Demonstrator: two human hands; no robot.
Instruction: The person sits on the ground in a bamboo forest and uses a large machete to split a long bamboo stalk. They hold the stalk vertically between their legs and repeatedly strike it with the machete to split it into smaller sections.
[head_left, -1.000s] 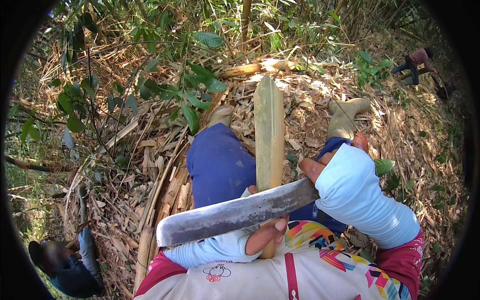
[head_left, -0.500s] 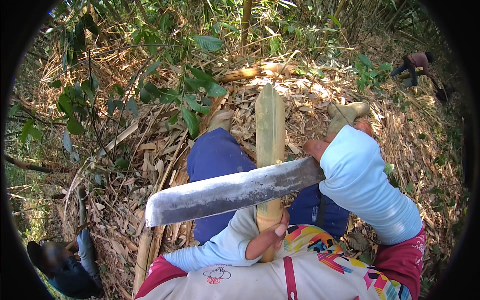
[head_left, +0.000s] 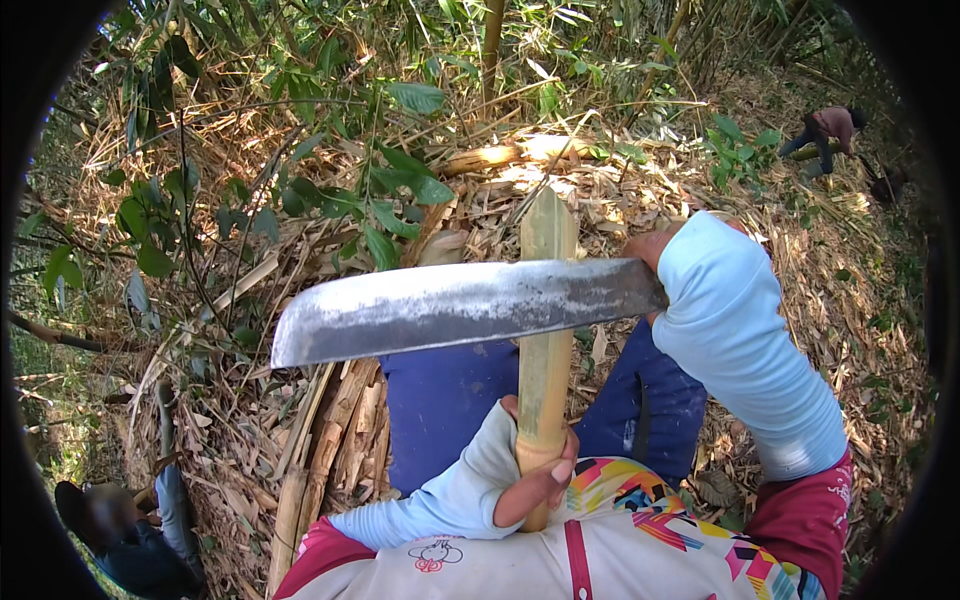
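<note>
"How many hands do we count in this woodland scene?"

"We count two, one left hand (head_left: 537, 487) and one right hand (head_left: 652, 248), along with one broad blade (head_left: 440, 312) and one pointed bamboo piece (head_left: 546, 375)."

"And the clothing in our foreground?"

"We tally two light blue sleeves (head_left: 735, 335), one pale jacket (head_left: 470, 572) with one red zip strip (head_left: 579, 558), two blue trouser legs (head_left: 450, 415) and one boot (head_left: 443, 248) in sight."

"Others around us?"

"Two: one person at lower left (head_left: 145, 550), one person at upper right (head_left: 832, 128)."

"The dry scraps (head_left: 235, 500) on the ground?"

"Dozens at least; they overlap too thickly for us to number exactly."
</note>
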